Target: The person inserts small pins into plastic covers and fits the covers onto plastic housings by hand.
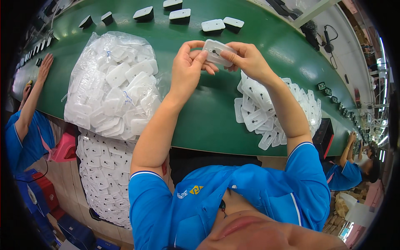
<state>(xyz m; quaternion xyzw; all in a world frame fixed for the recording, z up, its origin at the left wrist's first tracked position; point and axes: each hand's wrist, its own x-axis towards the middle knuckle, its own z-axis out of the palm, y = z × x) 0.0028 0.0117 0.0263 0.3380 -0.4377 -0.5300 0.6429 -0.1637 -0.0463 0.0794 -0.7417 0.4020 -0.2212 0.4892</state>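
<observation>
Both of my hands are raised over the green conveyor belt (208,112) and hold one clear plastic blister tray (217,51) between them. My left hand (188,66) pinches its left end with thumb and fingers. My right hand (246,59) grips its right end. A loose pile of the same clear trays (266,112) lies on the belt under my right forearm. A big clear bag full of trays (112,83) sits on the belt to my left.
Several black-and-white boxed items (213,26) ride along the belt's far side. A second bag of trays (104,175) stands below the belt edge at my left. Co-workers in blue shirts sit at the left (25,125) and right (350,166). A black box (324,135) lies at the belt's right edge.
</observation>
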